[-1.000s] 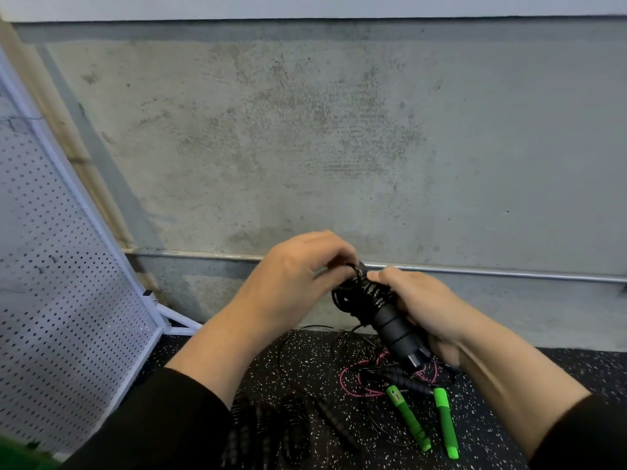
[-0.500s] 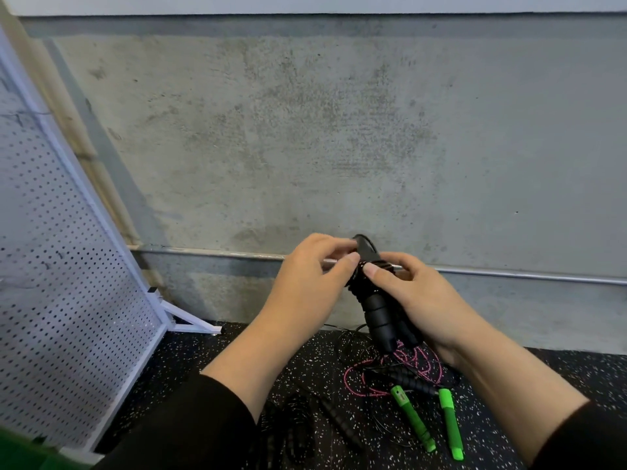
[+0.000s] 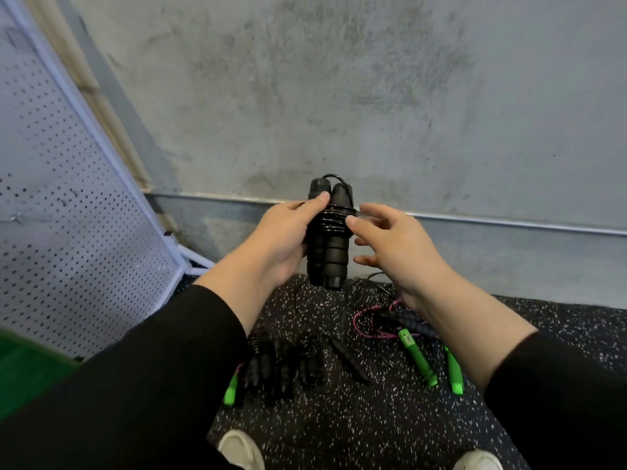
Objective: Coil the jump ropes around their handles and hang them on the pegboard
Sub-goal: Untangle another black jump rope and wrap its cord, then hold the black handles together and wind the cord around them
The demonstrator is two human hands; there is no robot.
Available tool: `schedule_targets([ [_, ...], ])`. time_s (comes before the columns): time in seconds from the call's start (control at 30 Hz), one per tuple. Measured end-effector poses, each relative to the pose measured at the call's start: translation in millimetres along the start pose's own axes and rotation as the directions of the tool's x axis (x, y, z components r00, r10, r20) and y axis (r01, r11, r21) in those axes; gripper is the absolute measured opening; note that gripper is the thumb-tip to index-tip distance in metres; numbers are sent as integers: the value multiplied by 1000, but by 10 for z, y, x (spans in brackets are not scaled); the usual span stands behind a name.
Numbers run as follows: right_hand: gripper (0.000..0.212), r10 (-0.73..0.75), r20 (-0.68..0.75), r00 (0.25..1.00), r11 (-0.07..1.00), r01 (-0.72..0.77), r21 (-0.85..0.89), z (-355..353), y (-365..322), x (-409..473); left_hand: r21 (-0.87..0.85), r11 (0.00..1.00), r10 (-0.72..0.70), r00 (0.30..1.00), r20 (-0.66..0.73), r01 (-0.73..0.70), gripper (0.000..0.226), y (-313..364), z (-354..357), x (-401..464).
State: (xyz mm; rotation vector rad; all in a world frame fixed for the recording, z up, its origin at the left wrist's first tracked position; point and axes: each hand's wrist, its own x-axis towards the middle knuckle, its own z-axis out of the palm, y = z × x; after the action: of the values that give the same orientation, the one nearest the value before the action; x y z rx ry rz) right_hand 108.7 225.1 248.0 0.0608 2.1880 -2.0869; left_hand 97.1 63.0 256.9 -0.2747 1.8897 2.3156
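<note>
From the head camera, the left hand (image 3: 281, 232) grips a black jump rope (image 3: 328, 232) whose two foam handles are pressed side by side and stand nearly upright in front of the concrete wall (image 3: 339, 96). The thumb lies across the cord wound round the upper half of the handles, most likely to keep the turns from slipping loose. A short loop of cord sticks out above the handle tops; it looks suited to catching a peg. The right hand (image 3: 393, 242) is spread and relaxed just beside the bundle, holding nothing, with its thumb tip at or almost at the coils. I judge the winding of this rope finished and hanging it next.

The pegboard (image 3: 68, 198) leans at the left, near the floor's far left corner, and no ropes show on the part in view.

On the speckled floor (image 3: 373, 418) below the hands lie the others. Toward the left sits a dark cluster of black handles (image 3: 281, 364) that appear already wound, number unclear, with one green handle tip (image 3: 230, 391) beside them. To the right lie two green handles (image 3: 417, 357), a dark handle with a loose pink cord (image 3: 369, 320), and some thin black cord. Two white shoe tips show at the bottom edge.
</note>
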Motion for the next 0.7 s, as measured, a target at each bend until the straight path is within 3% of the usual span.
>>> schedule_targets([
  [0.13,34,95,122,988,993,-104,64,291,174,35,32,998,-60,998,-6,60,30,-185,-285,54],
  [0.3,19,165,138,977,983,-174,51,557,411,186,115,982,-146,989,-36,149,38,-473,-588,178],
  [0.47,35,285,114,952,957,-288,13,734,863,459,136,969,-180,968,-177,205,24,-851,-797,314],
  [0.53,27,351,119,929,936,-352,-15,806,1146,555,102,962,-226,947,-228,254,22,-1072,-870,401],
  [0.6,20,426,112,898,904,-427,-20,862,1471,628,93,938,-303,920,-247,334,15,-1306,-934,483],
  [0.7,10,487,91,868,873,-480,-92,882,2035,726,259,841,-410,873,-264,474,17,-1714,-1022,582],
])
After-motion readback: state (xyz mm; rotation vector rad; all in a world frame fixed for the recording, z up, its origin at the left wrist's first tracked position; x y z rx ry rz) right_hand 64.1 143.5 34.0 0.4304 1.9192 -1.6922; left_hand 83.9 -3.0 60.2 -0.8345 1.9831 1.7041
